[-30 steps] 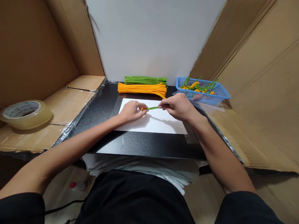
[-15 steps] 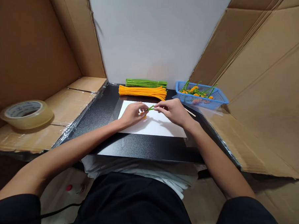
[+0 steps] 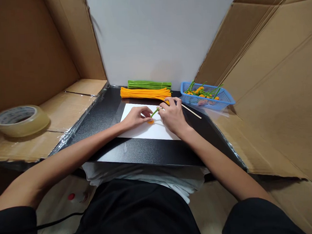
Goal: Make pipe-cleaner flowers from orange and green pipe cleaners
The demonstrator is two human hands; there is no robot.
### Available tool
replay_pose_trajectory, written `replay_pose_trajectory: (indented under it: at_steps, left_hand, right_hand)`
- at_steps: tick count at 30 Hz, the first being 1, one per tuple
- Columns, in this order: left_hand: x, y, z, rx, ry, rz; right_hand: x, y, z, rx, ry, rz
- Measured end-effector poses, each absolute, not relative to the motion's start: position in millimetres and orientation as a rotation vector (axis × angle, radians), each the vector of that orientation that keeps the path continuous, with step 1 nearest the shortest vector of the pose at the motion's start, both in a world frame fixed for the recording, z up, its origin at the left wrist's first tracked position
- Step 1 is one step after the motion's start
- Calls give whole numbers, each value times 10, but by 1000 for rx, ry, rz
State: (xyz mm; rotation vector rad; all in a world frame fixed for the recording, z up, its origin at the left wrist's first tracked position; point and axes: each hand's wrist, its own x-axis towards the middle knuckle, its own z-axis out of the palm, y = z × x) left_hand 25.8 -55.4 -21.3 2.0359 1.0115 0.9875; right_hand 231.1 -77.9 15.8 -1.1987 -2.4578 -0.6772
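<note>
We have on a black short-sleeved top, its dark sleeves [image 3: 13, 228] ending above the elbows, so both forearms, our left forearm [image 3: 69, 155] and right forearm [image 3: 220, 166], are bare down to the left hand [image 3: 135, 118] and right hand [image 3: 173, 116]. A wide black garment [image 3: 134, 214] fills the middle of our view, and rumpled white fabric [image 3: 145, 179] shows just past it (from up here we cannot tell whether it's a shirt hem or a separate layer). The right sleeve [image 3: 258, 217] matches the other.

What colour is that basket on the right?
The basket is light blue plastic mesh, best seen in the head view.
</note>
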Motion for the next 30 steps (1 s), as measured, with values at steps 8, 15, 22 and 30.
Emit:
replay_pose_trajectory:
  at_steps: [8, 15, 22, 30]
  left_hand:
    - [227, -515, -209, 1973, 905, 899]
    - [255, -485, -240, 1835, 913, 910]
    - [320, -555, -202, 1506, 834, 1029]
    - [373, -599, -176, 1603, 802, 1177]
  right_hand:
    - [2281, -733, 26, -1169, -2578, -487]
    - [2376, -687, 20, -861, -2513, -281]
    - [2421, -676, 25, -857, -2312, -328]
    - [2389, -738, 17, -930, -2199, -336]
